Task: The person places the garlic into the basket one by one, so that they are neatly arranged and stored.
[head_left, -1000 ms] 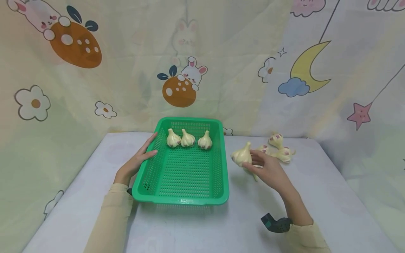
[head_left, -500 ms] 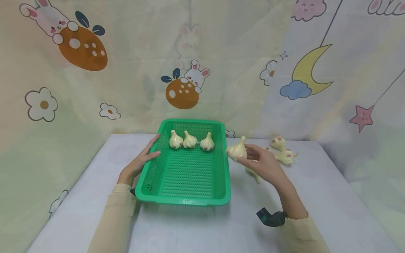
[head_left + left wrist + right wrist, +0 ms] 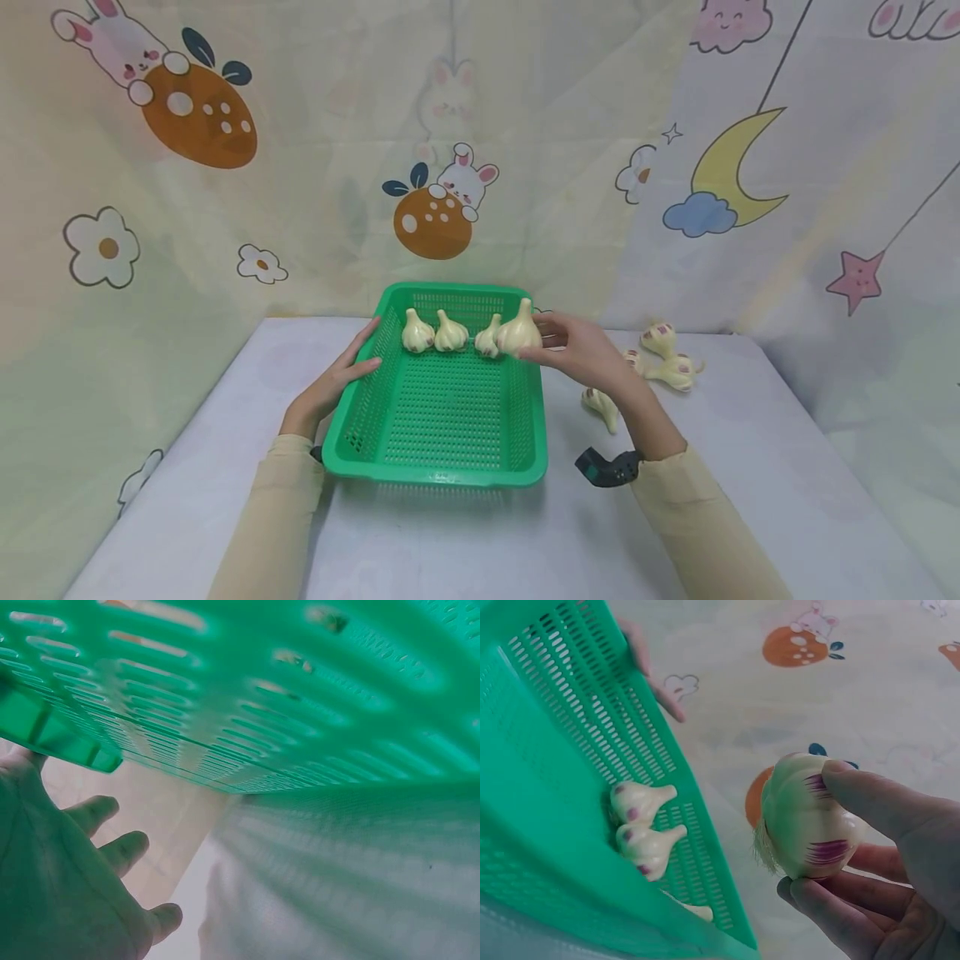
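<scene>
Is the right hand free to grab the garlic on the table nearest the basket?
Probably not: the right hand is gripping another garlic bulb, though nothing seems to cover the nearest table bulb.

The head view looks forward and down from above the desk's six o'clock edge, far enough back to frame the left grip, the right grip and the whole green basket, with patterned cloth at twelve. The left wrist view is so near the basket that its slotted outside sweeps from nine through twelve to three o'clock, left grip at eight. The right wrist view looks closely at a garlic bulb, basket at nine, right grip at four. All three share basket and left grip.
</scene>
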`<state>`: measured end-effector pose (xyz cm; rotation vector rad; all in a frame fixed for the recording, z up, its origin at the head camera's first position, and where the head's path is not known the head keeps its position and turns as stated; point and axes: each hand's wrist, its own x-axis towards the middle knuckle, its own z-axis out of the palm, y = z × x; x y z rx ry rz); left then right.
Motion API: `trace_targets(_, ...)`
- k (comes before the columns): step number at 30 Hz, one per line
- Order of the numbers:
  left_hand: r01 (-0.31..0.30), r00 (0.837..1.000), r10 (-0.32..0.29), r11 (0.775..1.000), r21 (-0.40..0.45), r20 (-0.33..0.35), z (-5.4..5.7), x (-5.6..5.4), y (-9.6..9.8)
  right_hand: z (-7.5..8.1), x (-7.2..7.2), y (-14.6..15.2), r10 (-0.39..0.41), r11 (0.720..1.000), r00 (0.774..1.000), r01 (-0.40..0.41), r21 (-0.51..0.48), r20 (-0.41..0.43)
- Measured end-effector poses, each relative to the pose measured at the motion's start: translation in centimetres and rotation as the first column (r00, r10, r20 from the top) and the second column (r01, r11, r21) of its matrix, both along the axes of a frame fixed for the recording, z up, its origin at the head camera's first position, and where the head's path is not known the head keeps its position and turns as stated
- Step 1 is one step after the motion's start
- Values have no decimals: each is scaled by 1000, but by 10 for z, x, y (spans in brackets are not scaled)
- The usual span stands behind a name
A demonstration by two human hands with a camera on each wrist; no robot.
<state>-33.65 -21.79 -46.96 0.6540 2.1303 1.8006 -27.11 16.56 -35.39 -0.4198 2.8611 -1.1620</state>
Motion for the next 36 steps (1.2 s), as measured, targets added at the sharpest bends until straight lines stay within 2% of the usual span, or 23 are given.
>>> trace_targets(9, -2, 1000, 2, 1000, 7, 2, 0, 0, 0, 2, -29, -31, 88, 996, 996, -88, 1, 28)
trace_targets(17, -1, 1000, 1, 1000, 8, -3, 0, -1, -1, -10, -51, -57, 156, 979, 984, -142, -148, 87)
trace_targets(23, 8, 1000, -8, 1000, 10, -7, -1, -1, 1, -18, -60, -70, 170, 966, 977, -140, -217, 125)
trace_targets(28, 10, 1000, -10, 1000, 16, -3, -1, -2, 1, -26, -68, -80, 155, 967, 980, -124, -223, 128)
trace_targets(36, 24, 1000, -24, 999, 35, 2, 0, -1, 1, -37, -78, -94, 109, 971, 977, -65, -231, 182)
